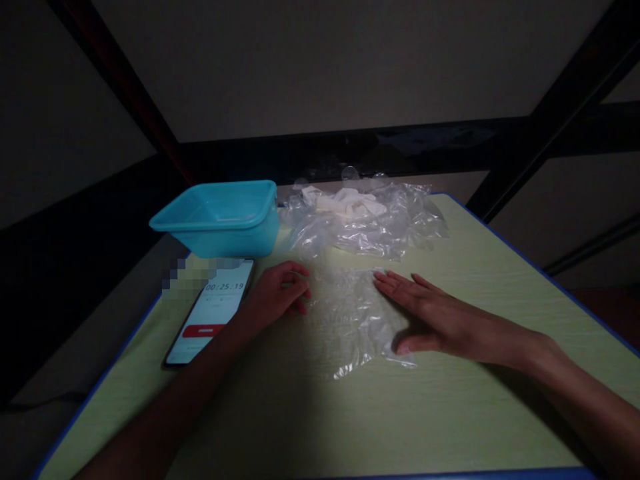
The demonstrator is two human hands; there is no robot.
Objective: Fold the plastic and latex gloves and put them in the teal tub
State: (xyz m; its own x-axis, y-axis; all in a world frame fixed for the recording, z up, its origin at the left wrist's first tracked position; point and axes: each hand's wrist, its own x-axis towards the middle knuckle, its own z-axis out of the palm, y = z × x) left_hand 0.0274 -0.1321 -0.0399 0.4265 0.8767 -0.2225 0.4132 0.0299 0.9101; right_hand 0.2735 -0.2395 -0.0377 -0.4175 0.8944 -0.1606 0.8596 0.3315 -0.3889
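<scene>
A clear, wrinkled plastic bag or sheet (350, 320) lies flat at the middle of the pale green table. My right hand (430, 310) rests on its right side, fingers stretched out and thumb apart, holding nothing. At the sheet's left edge is my left hand (280, 293), its fingers loosely curled and apart, with nothing seen in them. Behind the sheet sits a heap of crumpled clear plastic (370, 233) with a white item (350, 201) among it.
A turquoise plastic basin (225, 240) stands at the back left of the table (500, 413). Just in front of it lies a phone (215, 313) showing a timer, close to my left forearm. Dark bars and a wall are behind.
</scene>
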